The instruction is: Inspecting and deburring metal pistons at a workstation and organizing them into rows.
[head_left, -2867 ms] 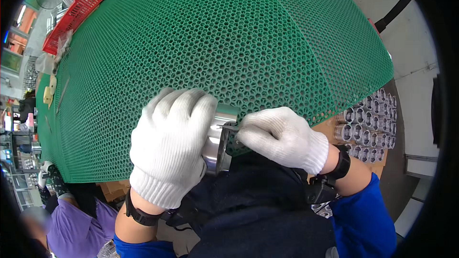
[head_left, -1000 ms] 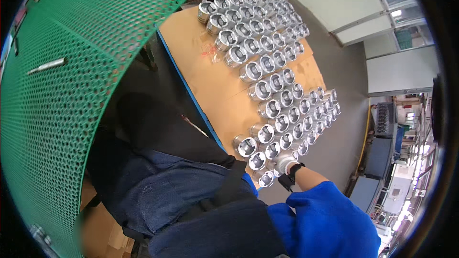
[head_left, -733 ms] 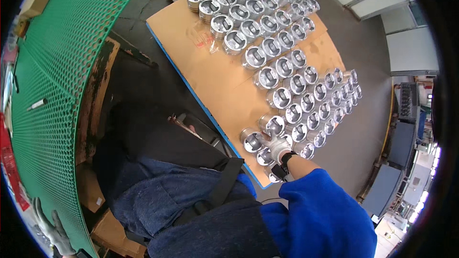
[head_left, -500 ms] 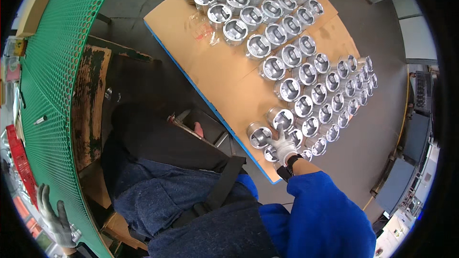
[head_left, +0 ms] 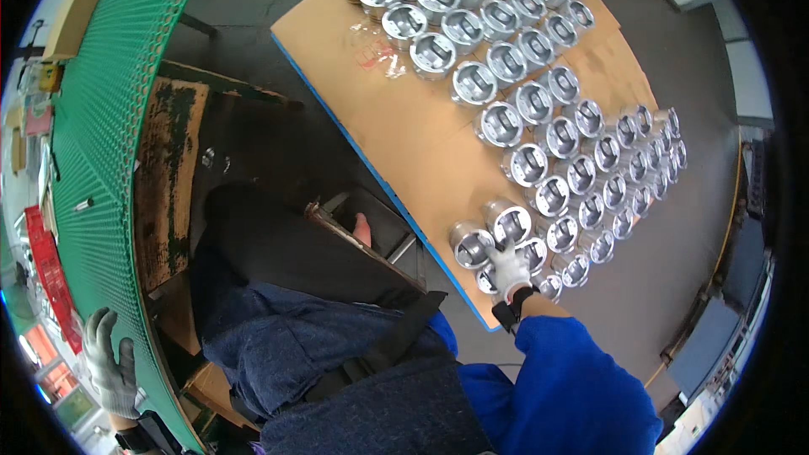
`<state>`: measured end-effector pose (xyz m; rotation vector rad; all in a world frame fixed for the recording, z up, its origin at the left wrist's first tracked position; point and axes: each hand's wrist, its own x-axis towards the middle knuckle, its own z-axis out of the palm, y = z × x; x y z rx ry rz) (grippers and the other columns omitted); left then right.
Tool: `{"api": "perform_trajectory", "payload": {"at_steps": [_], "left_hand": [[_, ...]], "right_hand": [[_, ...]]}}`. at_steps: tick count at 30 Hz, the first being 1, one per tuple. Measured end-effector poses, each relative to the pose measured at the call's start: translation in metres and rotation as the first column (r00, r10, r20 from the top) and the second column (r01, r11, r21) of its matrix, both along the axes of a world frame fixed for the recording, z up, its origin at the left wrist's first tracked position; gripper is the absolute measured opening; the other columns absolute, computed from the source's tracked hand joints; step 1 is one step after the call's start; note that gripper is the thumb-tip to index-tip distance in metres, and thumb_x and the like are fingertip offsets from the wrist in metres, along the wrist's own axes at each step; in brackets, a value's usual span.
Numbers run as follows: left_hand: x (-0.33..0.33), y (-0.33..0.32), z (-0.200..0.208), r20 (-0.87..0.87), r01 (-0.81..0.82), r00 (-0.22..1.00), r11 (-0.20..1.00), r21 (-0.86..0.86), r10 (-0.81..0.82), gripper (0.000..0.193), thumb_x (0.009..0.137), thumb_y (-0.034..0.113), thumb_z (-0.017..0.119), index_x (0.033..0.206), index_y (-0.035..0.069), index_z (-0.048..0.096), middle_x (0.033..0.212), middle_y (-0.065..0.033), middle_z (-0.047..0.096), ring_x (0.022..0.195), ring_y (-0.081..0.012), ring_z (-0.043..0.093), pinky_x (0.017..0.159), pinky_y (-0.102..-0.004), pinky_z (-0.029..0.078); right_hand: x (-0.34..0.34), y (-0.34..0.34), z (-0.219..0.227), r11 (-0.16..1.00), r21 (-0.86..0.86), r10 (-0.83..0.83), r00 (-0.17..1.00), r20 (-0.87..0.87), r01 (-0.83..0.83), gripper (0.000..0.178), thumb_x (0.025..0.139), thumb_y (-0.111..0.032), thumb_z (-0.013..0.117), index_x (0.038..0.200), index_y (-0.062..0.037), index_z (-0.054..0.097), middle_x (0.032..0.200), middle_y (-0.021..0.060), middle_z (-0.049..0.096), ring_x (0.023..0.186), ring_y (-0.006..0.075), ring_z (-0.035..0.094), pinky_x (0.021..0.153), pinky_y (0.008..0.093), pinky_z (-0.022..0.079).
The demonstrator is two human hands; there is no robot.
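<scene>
right hand at the near end of a field of metal pistons, left hand open by the green mat.
the pistons stand in slanting rows, hollow ends up, on a brown cardboard sheet to the right; the white-gloved right hand reaches its spread fingers among the nearest ones, and whether it has hold of any cannot be told. the gloved left hand, thumb well apart from the fingers, has nothing visible in it and shows against the mat's near left part; contact there is unclear. a red basket lies left, beyond that hand, and a small metal rod rests farther along the mat.
</scene>
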<state>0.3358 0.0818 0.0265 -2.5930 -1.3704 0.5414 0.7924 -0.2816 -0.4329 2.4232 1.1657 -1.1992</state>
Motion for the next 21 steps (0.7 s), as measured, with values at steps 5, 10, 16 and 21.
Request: {"api": "perform_trajectory", "payload": {"at_steps": [5,10,16,21], "left_hand": [[-0.028,-0.034,-0.006,0.132,-0.184,0.973,0.981,-0.057,0.191,0.04,0.097,0.032,0.056,0.123,0.002,0.058,0.125,-0.0197,0.057,0.118,-0.0383,0.054,0.101,-0.0458,0.042],[-0.045,-0.05,-0.008,0.107,-0.239,0.963,0.968,-0.074,0.246,0.037,0.093,0.023,0.059,0.123,0.002,0.057,0.127,-0.0193,0.057,0.12,-0.0377,0.054,0.104,-0.0451,0.041],[-0.044,-0.05,-0.021,0.201,-0.235,0.953,0.972,0.016,0.227,0.032,0.09,0.022,0.059,0.116,0.003,0.059,0.122,-0.0175,0.058,0.116,-0.0383,0.054,0.102,-0.0464,0.041],[-0.029,-0.077,-0.028,0.445,-0.308,0.859,0.95,0.054,0.253,0.026,0.089,0.021,0.062,0.103,-0.001,0.064,0.111,-0.0168,0.062,0.111,-0.0385,0.058,0.1,-0.0476,0.043]], "right_hand": [[-0.011,-0.014,-0.012,0.993,0.045,0.101,0.983,0.156,-0.109,0.068,0.082,-0.008,0.062,0.137,-0.0455,0.049,0.147,0.0197,0.038,0.119,0.0512,0.051,0.095,0.0543,0.05],[-0.004,-0.005,-0.022,0.985,-0.013,-0.17,0.985,-0.013,0.17,0.055,0.088,-0.015,0.06,0.136,-0.0416,0.052,0.144,0.0187,0.041,0.121,0.0502,0.052,0.101,0.0549,0.047],[-0.008,0.028,0.012,1.0,0.015,0.028,1.0,0.0,-0.028,0.064,0.071,-0.014,0.077,0.131,-0.0244,0.056,0.137,0.0213,0.044,0.117,0.0449,0.056,0.097,0.0462,0.051],[0.007,0.076,0.032,0.969,-0.201,0.131,0.988,-0.076,-0.144,0.07,0.067,-0.033,0.081,0.131,-0.0183,0.056,0.136,0.0286,0.048,0.118,0.0447,0.057,0.098,0.0457,0.05]]}}
